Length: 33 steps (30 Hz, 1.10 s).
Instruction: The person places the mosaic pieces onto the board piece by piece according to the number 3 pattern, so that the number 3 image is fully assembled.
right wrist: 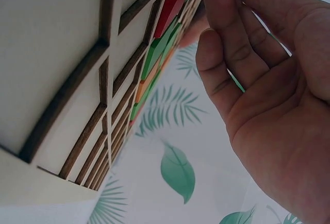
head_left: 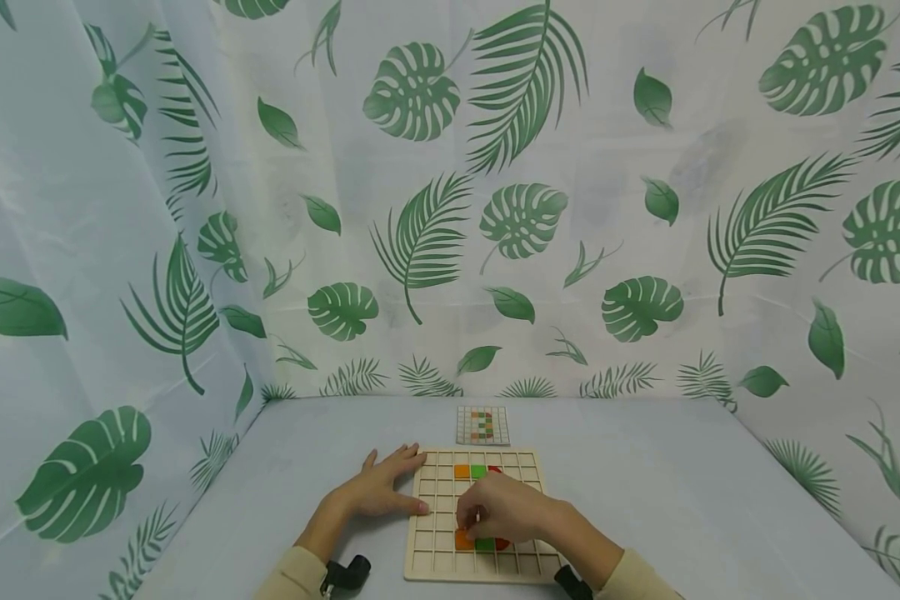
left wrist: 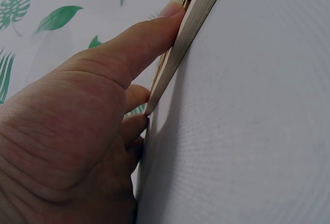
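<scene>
A pale wooden grid board (head_left: 424, 563) lies flat on the table, with coloured tiles in some cells. Along its far part sit an orange tile (head_left: 461, 472), a green tile (head_left: 477, 472) and a partly covered red tile (head_left: 494, 470). My left hand (head_left: 378, 490) steadies the board's left side, fingers spread and thumb (left wrist: 149, 36) pressed on the rim. Over the near part, my right hand (head_left: 504, 505) pinches an orange tile (head_left: 462, 542) at its cell. Beside that are a green tile (head_left: 484, 545) and a red tile (head_left: 502, 544). The right hand hides the middle cells.
Beyond the board lies a small printed card (head_left: 462, 427) showing a grid with coloured cells. A white table (head_left: 645, 483) extends to both sides, with a leaf-patterned curtain (head_left: 442, 367) behind and at the left. Black wrist cameras sit near both beige cuffs.
</scene>
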{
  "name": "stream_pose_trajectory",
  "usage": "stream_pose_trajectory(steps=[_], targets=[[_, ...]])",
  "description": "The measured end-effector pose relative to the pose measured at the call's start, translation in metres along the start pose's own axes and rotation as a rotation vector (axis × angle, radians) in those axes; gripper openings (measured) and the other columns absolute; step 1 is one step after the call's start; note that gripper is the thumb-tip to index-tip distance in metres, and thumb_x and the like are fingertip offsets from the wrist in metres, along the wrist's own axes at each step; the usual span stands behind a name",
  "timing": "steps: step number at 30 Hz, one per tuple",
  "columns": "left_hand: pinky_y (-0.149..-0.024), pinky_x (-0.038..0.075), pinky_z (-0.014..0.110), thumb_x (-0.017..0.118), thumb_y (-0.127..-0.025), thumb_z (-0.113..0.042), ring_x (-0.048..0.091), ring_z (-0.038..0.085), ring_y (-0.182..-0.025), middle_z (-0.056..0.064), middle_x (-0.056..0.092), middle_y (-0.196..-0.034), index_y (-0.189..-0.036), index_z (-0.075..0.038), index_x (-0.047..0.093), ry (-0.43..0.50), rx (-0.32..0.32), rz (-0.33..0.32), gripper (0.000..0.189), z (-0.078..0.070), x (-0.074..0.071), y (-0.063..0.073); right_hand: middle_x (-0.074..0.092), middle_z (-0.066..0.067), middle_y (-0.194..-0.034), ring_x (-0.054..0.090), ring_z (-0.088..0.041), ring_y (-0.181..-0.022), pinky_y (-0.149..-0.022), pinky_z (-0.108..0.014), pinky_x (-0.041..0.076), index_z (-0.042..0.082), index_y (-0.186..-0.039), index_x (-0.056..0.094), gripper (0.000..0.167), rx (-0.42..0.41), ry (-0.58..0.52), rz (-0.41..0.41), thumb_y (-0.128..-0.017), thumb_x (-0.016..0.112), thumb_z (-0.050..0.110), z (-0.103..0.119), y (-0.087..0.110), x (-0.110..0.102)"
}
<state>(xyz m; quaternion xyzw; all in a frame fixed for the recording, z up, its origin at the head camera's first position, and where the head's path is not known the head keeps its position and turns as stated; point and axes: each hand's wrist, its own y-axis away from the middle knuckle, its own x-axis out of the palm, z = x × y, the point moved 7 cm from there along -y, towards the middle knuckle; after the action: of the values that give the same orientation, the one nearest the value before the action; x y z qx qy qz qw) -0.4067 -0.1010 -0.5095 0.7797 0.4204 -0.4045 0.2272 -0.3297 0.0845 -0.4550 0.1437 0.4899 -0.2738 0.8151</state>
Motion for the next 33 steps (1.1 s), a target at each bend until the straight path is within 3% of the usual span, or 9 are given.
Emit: stream_pose_trajectory(steps=[14, 33], targets=[[-0.125, -0.007, 0.071, 0.079, -0.084, -0.06, 0.018, 0.035, -0.162, 0.009, 0.029, -0.172, -0.161, -0.018, 0.041, 0.01, 0.0, 0.002, 0.096, 0.0007, 0.0006, -0.0006, 0.071, 0.015, -0.087, 0.059, 0.009, -0.073, -0.067, -0.013, 0.054, 0.018, -0.097, 0.079, 0.011, -0.003, 0.009, 0.006, -0.088, 0.085, 0.016, -0.0001, 0.0015, -0.0002], [-0.126, -0.006, 0.07, 0.079, -0.084, -0.061, 0.018, 0.035, -0.162, 0.008, 0.029, -0.172, -0.161, -0.018, 0.041, 0.003, -0.009, 0.005, 0.096, 0.0008, 0.0005, -0.0006, 0.069, 0.019, -0.089, 0.058, 0.008, -0.074, -0.068, -0.014, 0.053, 0.021, -0.103, 0.081, 0.013, 0.054, 0.027, 0.052, -0.09, 0.082, 0.02, -0.0048, 0.0001, 0.0056]])
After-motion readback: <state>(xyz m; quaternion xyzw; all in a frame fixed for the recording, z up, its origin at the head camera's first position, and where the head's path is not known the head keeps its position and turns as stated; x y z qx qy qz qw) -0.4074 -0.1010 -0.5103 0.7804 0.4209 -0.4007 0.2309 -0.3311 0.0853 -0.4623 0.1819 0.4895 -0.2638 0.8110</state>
